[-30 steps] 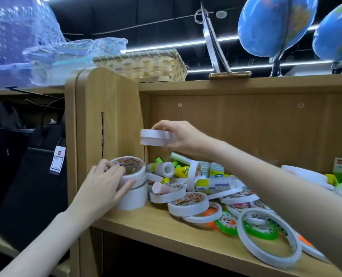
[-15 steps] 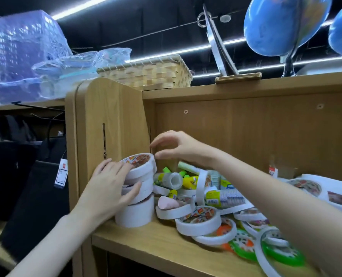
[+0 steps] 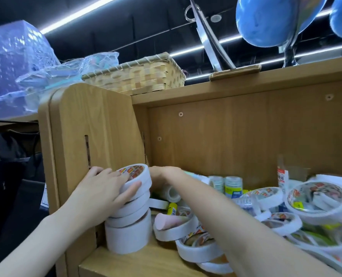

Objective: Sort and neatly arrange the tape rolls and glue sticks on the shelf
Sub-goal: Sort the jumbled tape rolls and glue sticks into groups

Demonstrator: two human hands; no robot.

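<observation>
A stack of white tape rolls (image 3: 129, 222) stands at the left end of the wooden shelf (image 3: 142, 262), leaning a little to the right at the top. My left hand (image 3: 104, 188) grips the upper rolls, fingers over the printed top and thumb on the side. My right hand (image 3: 162, 175) reaches in just behind the stack; its fingers are hidden by the rolls. Loose tape rolls (image 3: 198, 248) lie jumbled across the shelf to the right. Glue sticks (image 3: 233, 186) stand and lie behind them, partly covered by my right forearm.
The shelf's side panel (image 3: 94, 126) rises right beside the stack. On top of the unit sit a wicker basket (image 3: 138, 76), wrapped plastic baskets (image 3: 12, 62) and blue globes (image 3: 266, 21). Dark bags hang at the far left.
My right hand set a white roll on the stack, let go, and dropped down behind the stack. My left hand stayed on the stack, now gripping higher.
</observation>
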